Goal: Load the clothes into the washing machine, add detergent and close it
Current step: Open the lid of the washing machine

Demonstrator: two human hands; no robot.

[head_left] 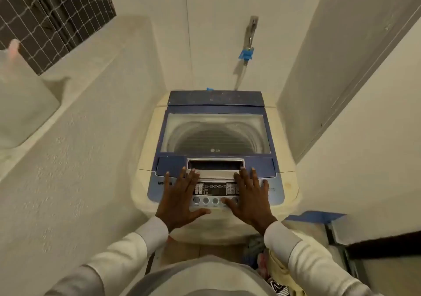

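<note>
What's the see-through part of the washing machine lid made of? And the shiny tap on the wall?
The lid window looks like clear glass or hard plastic, I can't tell which: the drum shows through it. The tap seems to be metal: it is grey and shiny.

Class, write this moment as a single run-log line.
washer lid: closed | left hand: flat on control panel | right hand: flat on control panel | clothes: heaped outside, lower right | loading: not begun
</note>
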